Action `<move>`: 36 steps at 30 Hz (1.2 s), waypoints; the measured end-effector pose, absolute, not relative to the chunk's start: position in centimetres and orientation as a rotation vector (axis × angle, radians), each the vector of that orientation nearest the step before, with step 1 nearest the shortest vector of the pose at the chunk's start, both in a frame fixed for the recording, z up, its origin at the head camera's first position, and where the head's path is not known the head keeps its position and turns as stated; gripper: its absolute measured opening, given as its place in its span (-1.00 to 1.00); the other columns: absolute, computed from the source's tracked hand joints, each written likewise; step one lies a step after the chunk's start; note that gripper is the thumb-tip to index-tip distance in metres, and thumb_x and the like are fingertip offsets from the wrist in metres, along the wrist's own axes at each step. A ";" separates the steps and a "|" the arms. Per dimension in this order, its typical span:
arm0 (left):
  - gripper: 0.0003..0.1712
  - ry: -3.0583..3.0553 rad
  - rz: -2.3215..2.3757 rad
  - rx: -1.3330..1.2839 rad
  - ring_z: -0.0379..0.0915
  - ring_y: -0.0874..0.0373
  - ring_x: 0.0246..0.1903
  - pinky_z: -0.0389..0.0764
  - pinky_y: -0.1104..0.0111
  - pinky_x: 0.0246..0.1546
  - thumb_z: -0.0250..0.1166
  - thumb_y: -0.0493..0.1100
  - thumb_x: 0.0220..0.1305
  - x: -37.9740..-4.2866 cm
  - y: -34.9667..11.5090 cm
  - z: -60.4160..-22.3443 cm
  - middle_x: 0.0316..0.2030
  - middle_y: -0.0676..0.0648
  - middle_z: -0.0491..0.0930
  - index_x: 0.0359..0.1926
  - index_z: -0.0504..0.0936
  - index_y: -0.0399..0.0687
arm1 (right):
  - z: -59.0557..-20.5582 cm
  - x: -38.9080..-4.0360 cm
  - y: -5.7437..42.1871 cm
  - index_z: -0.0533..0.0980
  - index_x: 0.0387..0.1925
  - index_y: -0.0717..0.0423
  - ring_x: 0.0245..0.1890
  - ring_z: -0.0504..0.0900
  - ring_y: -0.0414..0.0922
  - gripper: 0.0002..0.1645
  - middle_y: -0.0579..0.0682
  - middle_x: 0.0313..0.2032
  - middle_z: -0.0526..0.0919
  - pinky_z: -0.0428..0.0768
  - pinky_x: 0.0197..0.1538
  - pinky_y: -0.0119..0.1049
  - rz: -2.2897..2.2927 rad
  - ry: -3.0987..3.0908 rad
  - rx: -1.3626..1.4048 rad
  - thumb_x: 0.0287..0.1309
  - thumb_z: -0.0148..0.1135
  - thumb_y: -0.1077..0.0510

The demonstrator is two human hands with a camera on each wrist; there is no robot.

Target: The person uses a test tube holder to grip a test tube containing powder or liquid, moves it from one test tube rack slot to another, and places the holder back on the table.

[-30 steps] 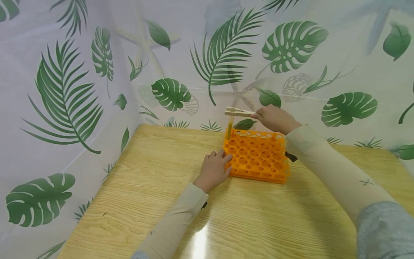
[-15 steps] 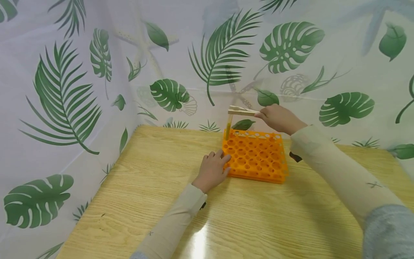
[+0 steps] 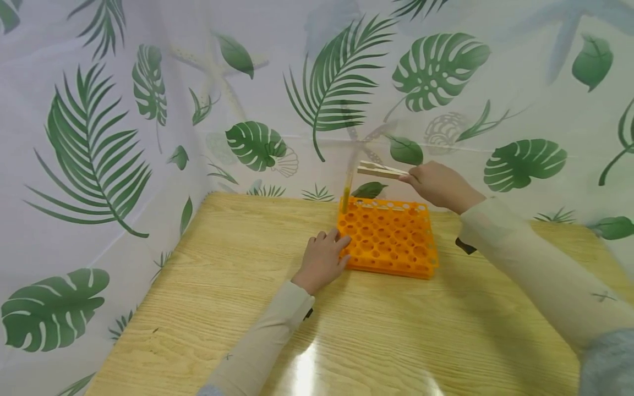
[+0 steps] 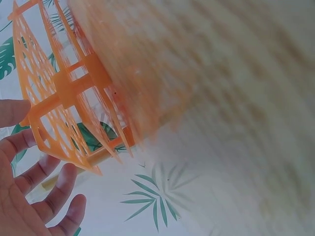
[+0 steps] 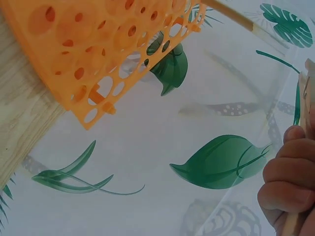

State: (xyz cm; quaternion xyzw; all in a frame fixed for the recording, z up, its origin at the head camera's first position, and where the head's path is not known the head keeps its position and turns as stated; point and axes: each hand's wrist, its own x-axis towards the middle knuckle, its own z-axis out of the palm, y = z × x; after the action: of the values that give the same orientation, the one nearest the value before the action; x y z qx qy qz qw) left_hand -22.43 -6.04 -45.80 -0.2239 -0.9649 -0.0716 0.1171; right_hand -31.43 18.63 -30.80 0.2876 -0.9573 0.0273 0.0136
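Note:
An orange test tube rack (image 3: 386, 236) with many round holes stands on the table. In its back left corner a test tube (image 3: 348, 187) with yellow liquid stands nearly upright, its clear upper part rising above the rack. My right hand (image 3: 438, 186) grips a wooden test tube holder (image 3: 380, 171) by its rear end. The holder's tip points left, just right of the tube's upper part. The right wrist view shows curled fingers (image 5: 285, 182) around the holder. My left hand (image 3: 322, 258) rests against the rack's left side, its fingers (image 4: 59, 189) spread along the end wall.
The wood-grain table (image 3: 238, 275) extends around the rack. A white cloth backdrop with green leaf prints (image 3: 436, 71) hangs right behind the table and along its left side.
The holder's tip was around the tube's upper part; now my right hand has drawn it off to the right, leaving the tube in the rack. My left hand stays at the rack.

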 end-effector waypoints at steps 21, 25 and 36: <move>-0.71 -2.808 -0.225 -0.656 0.36 0.06 -0.28 0.36 0.28 -0.30 0.16 0.07 0.30 -22.4 -6.0 -45.6 -0.11 -0.01 0.45 -0.01 0.44 0.16 | -30.0 -27.5 21.5 0.46 -0.45 0.18 -0.65 0.29 -0.11 -0.55 0.00 -0.66 0.35 0.32 -0.42 -0.22 0.218 -3.050 0.716 0.41 -0.13 -0.03; -0.71 -2.818 -0.218 -0.656 0.36 0.05 -0.26 0.37 0.27 -0.28 0.15 0.08 0.31 -22.5 -5.9 -45.7 -0.09 -0.01 0.44 0.01 0.43 0.17 | -29.8 -26.3 22.7 0.46 -0.44 0.18 -0.67 0.27 -0.13 -0.52 -0.01 -0.66 0.35 0.28 -0.46 -0.25 0.276 -3.063 0.690 0.42 -0.17 -0.07; -0.71 -2.825 -0.213 -0.650 0.35 0.06 -0.27 0.35 0.28 -0.29 0.14 0.08 0.31 -22.5 -6.0 -45.8 -0.09 -0.01 0.44 0.01 0.44 0.17 | -29.7 -24.3 25.6 0.48 -0.38 0.20 -0.68 0.20 -0.14 -0.42 -0.02 -0.69 0.27 0.21 -0.51 -0.27 0.246 -3.061 0.618 0.43 -0.26 -0.15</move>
State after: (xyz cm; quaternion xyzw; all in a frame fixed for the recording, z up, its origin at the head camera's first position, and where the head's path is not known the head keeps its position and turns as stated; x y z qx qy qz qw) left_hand -22.48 -5.97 -45.76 -0.2221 -0.9652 -0.0728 0.1171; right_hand -24.27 25.62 -29.69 0.1972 -0.9772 0.0787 0.0046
